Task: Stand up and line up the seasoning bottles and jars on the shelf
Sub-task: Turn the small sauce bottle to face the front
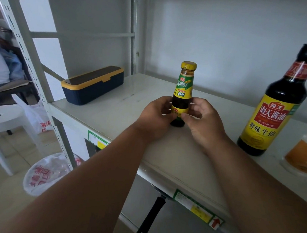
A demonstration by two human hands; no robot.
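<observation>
A small dark sauce bottle (184, 85) with a yellow cap and green-yellow label stands upright on the white shelf (117, 104). My left hand (155, 116) and my right hand (202, 119) both grip its lower half, one on each side. To the right a tall dark soy sauce bottle (275, 110) with a yellow and red label stands upright. At the far right edge stands a clear jar (305, 156) with orange contents, partly cut off by the frame.
A navy box with a yellow-trimmed lid (92, 84) lies at the shelf's back left. A black pan handle (150, 219) sticks out from the shelf below. On the floor at left are a white stool (2, 116) and plastic bags (43, 174).
</observation>
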